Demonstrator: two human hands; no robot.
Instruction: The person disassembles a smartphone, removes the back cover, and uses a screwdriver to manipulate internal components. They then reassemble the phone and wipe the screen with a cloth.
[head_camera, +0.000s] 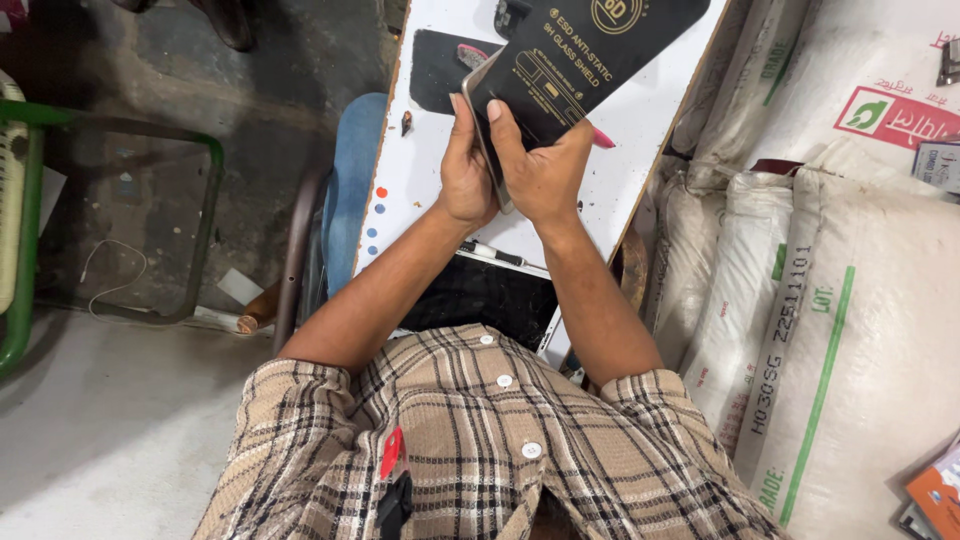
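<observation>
Black and flat, a screen-protector packet (590, 50) is pinched in the fingers of the right hand (545, 170), held up over the white board (420, 190). The left hand (465, 170) wraps around a thin phone (487, 130) right beside the packet. A black marker (497, 253) lies on the board below the hands. White sacks (840, 300) stand beside the board.

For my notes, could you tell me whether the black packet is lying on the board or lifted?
Lifted: both hands hold the black packet tilted above the white board.
</observation>
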